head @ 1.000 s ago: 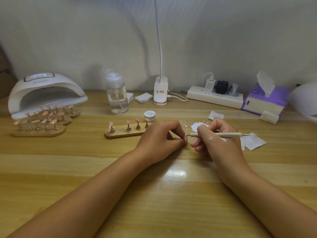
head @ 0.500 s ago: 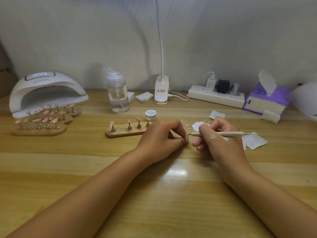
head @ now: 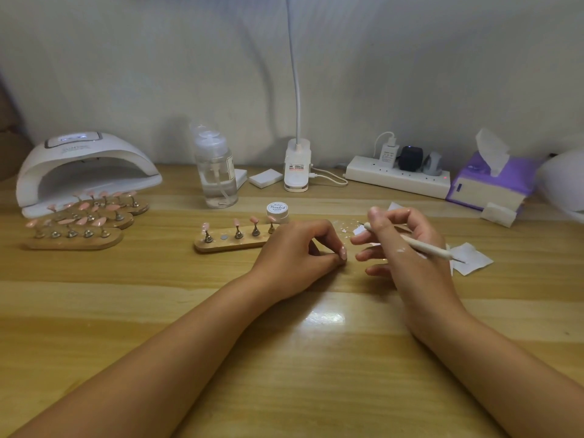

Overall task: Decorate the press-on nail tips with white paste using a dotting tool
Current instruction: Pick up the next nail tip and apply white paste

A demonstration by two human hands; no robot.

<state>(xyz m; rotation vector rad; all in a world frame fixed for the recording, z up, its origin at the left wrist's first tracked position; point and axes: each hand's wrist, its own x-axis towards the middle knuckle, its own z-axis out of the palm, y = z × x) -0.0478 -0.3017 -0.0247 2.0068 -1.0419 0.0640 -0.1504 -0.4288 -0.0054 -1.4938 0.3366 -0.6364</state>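
My left hand (head: 297, 254) rests on the table with its fingers curled, pinching a pink nail tip (head: 343, 251) at the fingertips. My right hand (head: 401, 245) holds the white dotting tool (head: 420, 246) between thumb and fingers, its front tip raised and pointing back-left, away from the nail tip. White paste smears show on the back of that hand. Just left of my left hand lies a wooden holder (head: 230, 243) with several pink tips on stands. A small white paste jar (head: 277, 212) stands behind it.
A white nail lamp (head: 85, 165) sits far left, with more wooden holders of pink tips (head: 82, 222) before it. A clear pump bottle (head: 216, 172), lamp base (head: 297, 169), power strip (head: 398, 177), purple tissue box (head: 493, 181) line the back. Paper scraps (head: 471, 259) lie right.
My right hand has lifted and swung the dotting tool away from the nail tip; its front end now points up and back. My left hand stays put.
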